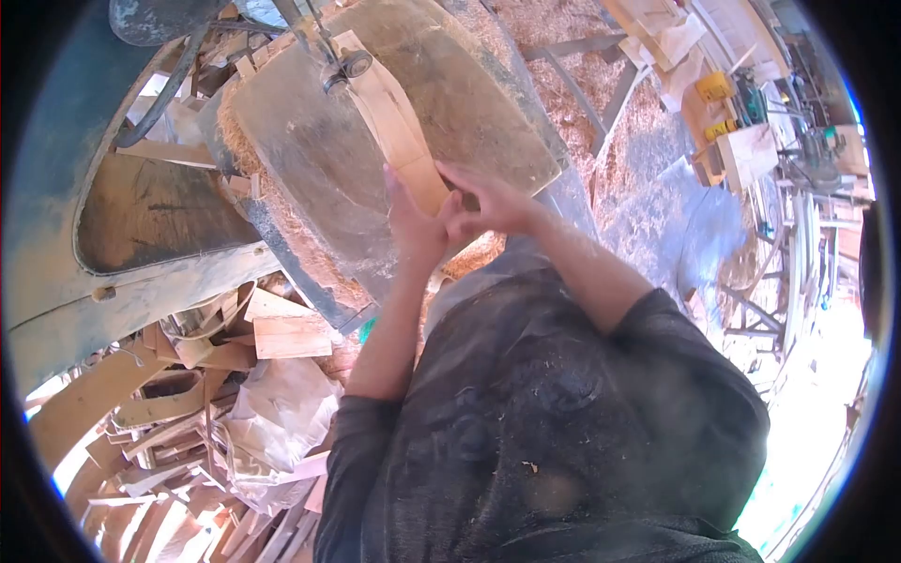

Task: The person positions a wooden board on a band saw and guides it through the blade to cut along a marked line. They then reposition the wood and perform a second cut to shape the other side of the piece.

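Note:
A narrow curved wooden piece lies on the dusty band saw table, its far end at the saw blade and guide. My left hand presses flat against the near left side of the wooden piece. My right hand grips its near end from the right, fingers curled over the edge. Both hands meet at the end closest to me. My dark, dust-covered shirt fills the lower middle of the view.
The saw's large blue-green wheel housing stands at left. A heap of wood offcuts and a white sack lie below the table at left. Sawdust covers the floor beyond. Workbenches with tools stand at far right.

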{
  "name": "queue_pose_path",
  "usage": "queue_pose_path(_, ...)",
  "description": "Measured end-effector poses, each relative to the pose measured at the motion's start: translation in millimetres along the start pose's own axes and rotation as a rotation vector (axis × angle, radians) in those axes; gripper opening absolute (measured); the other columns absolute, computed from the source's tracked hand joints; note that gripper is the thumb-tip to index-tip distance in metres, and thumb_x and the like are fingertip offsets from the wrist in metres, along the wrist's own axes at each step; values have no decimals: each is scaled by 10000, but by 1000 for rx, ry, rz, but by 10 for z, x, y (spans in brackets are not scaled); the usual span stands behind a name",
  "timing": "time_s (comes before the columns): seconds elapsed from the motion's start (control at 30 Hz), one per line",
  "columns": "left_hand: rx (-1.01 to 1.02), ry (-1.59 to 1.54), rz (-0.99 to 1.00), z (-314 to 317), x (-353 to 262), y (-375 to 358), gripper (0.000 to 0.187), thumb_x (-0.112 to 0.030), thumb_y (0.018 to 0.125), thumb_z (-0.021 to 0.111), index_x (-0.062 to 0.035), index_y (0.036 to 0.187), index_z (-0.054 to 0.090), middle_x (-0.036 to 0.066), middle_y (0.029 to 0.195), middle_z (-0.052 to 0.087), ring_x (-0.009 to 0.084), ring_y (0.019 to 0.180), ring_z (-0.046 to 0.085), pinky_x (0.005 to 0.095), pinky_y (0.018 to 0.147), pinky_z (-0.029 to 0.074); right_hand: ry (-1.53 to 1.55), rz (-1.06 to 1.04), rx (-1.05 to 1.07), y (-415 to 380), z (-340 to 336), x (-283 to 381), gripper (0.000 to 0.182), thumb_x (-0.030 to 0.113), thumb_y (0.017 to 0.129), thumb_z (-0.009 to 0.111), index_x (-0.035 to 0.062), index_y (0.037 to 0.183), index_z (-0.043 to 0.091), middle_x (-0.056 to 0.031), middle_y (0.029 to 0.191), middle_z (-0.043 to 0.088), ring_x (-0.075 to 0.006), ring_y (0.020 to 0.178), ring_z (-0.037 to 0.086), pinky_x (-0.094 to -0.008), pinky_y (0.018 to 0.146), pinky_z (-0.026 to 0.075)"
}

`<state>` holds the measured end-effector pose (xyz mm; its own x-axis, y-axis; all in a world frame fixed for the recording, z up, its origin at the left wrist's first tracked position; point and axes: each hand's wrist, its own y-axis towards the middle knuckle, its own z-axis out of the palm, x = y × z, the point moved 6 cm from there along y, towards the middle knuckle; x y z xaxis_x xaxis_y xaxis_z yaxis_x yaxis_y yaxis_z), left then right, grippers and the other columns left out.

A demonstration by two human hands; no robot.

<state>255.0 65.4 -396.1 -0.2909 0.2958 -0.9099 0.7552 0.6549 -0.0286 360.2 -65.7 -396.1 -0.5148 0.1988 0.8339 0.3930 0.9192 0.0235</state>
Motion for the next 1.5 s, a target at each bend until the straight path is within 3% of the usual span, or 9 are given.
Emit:
queue_pose_path(0.1, 249, 62, 164, -281, -78, -79, 1310, -444, 669, 974, 97, 1631, 268, 331, 1611, 443, 487, 1530, 397, 545, 1233, 349, -243, -26, 125, 3, 6, 124, 1316, 647, 738, 882, -50, 1666, 260, -260, 1717, 319, -428, 1581, 325, -482, 1277, 298)
queue_pose_path(0.13, 264, 226, 205, -346, -53, -175, 1316, -471, 660, 975, 95, 1626, 282, 323, 1606, 457, 473, 1535, 401, 550, 1231, 339, -299, 0, 148, -3, 10, 129, 1384, 671, 700, 896, -53, 1673, 230, -264, 1728, 290, -437, 1591, 293, -500, 1284, 276)
queue_pose_path(0.2, 322, 539, 319, -290, -21, -314, 1330, -525, 641, 976, 91, 1615, 311, 308, 1596, 484, 445, 1546, 409, 560, 1228, 320, -299, 1, 186, 13, -19, 153, 1380, 666, 707, 891, -64, 1669, 225, -275, 1718, 302, -446, 1581, 300, -530, 1275, 279)
queue_pose_path(0.33, 228, 662, 399, -187, -9, -336, 1282, -599, 662, 943, 84, 1590, 380, 270, 1572, 537, 418, 1555, 415, 536, 1230, 294, -210, -146, 155, -12, -16, 5, 1348, 629, 749, 879, -90, 1663, 196, -296, 1709, 297, -473, 1558, 306, -555, 1267, 279)
queue_pose_path(0.63, 194, 753, 432, -152, -19, -350, 1153, -649, 787, 852, 96, 1563, 437, 282, 1547, 560, 403, 1551, 430, 562, 1218, 334, -286, -206, 219, 3, -34, -94, 1299, 671, 821, 807, -85, 1669, 176, -296, 1730, 259, -476, 1564, 300, -526, 1281, 285)
queue_pose_path(0.93, 250, 758, 430, -121, 19, -414, 1135, -644, 894, 757, 158, 1575, 331, 330, 1594, 473, 429, 1565, 390, 549, 1239, 306, -194, -136, 169, -102, -23, -20, 1215, 374, 811, 891, -8, 1706, 163, -225, 1735, 306, -436, 1577, 320, -509, 1292, 286)
queue_pose_path(1.23, 217, 750, 444, -64, 130, -442, 1138, -662, 911, 720, 153, 1593, 311, 312, 1575, 509, 416, 1563, 402, 554, 1233, 304, -156, -54, 136, -165, 3, -38, 1110, 414, 875, 849, -22, 1681, 223, -247, 1662, 416, -423, 1564, 346, -499, 1281, 310)
queue_pose_path(1.33, 223, 767, 439, -75, 130, -397, 1108, -636, 927, 717, 139, 1605, 310, 294, 1613, 477, 396, 1585, 372, 541, 1245, 275, -91, -68, 111, -135, -19, -27, 1073, 295, 856, 877, -7, 1679, 259, -234, 1674, 404, -410, 1565, 354, -485, 1270, 344)
queue_pose_path(1.5, 211, 759, 410, -31, 135, -401, 1042, -597, 939, 722, 116, 1602, 355, 255, 1627, 489, 366, 1586, 385, 519, 1240, 273, -91, -64, 90, -147, -74, -24, 1041, 270, 867, 867, 20, 1683, 272, -236, 1668, 411, -419, 1543, 385, -477, 1256, 369)
